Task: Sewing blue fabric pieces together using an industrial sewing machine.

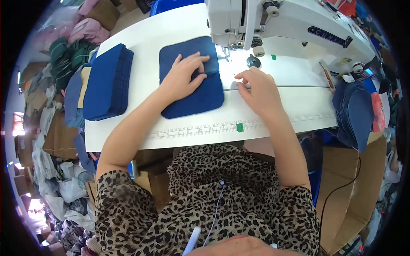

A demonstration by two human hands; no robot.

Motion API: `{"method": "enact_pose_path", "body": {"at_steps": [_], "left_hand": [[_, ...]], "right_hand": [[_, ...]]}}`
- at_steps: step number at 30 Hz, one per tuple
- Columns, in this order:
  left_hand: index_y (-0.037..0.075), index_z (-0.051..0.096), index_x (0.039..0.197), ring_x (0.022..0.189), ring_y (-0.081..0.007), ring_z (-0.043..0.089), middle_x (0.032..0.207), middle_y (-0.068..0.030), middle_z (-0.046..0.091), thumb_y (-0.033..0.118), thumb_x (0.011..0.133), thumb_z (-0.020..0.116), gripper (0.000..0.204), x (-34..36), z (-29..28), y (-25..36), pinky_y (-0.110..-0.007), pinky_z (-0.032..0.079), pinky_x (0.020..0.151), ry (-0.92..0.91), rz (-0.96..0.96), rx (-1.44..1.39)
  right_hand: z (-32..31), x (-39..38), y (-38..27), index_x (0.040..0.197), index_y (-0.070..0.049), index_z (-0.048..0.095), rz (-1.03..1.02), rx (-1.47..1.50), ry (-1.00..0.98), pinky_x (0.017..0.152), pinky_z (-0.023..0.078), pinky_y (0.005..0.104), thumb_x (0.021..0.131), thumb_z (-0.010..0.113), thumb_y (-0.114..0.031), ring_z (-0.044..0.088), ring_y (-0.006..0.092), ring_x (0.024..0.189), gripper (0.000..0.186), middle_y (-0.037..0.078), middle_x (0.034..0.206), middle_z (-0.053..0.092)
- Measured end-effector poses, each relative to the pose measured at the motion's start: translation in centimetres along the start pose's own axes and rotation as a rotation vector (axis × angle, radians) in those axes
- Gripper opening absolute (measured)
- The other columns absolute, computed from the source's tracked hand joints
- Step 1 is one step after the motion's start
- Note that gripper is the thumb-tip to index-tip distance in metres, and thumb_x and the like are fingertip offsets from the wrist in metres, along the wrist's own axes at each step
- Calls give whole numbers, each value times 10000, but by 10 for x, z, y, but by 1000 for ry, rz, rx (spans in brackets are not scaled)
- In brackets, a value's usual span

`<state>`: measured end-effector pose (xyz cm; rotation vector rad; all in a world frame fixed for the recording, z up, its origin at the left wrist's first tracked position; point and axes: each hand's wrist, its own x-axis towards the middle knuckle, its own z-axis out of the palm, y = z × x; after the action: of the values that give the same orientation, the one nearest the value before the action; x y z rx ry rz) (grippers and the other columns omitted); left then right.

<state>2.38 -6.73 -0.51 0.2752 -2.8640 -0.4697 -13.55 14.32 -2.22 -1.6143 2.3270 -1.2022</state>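
Observation:
A dark blue rounded fabric panel (194, 100) lies flat on the white sewing table, its right edge beside the needle area of a white sewing machine (279, 23). My left hand (184, 77) rests on the panel with fingers spread, pressing nothing but the cloth. Just right of the panel, my right hand (259, 90) hovers low over the table near the machine's plate. Its fingers are bent, and a small gap shows between thumb and forefinger; I see nothing held there. The presser foot (227, 52) stands close to the panel's upper right edge.
A thick stack of blue panels (107, 83) sits at the table's left. A round black disc (253, 61) lies by the machine. Orange-handled snips (328, 77) lie at the right, beside hanging blue pieces (353, 111). A cardboard box (352, 192) stands below right.

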Motion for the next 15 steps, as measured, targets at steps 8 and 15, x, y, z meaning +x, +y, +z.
{"method": "enact_pose_path", "body": {"at_steps": [8, 15], "left_hand": [[112, 630, 1060, 1309, -299, 536, 1373, -120, 608, 100, 967, 575, 109, 0, -3, -72, -483, 390, 1120, 29, 89, -787], [116, 633, 1053, 1320, -309, 525, 1362, -115, 613, 131, 969, 580, 100, -60, -13, -64, -482, 379, 1128, -9, 53, -973]], "right_hand": [[2, 4, -6, 948, -87, 697, -78, 3, 31, 709, 502, 372, 849, 690, -111, 648, 239, 758, 102, 54, 821, 624], [1, 2, 0, 925, -114, 682, -75, 21, 51, 740, 451, 382, 846, 689, -142, 625, 210, 772, 84, 19, 802, 599]]}}
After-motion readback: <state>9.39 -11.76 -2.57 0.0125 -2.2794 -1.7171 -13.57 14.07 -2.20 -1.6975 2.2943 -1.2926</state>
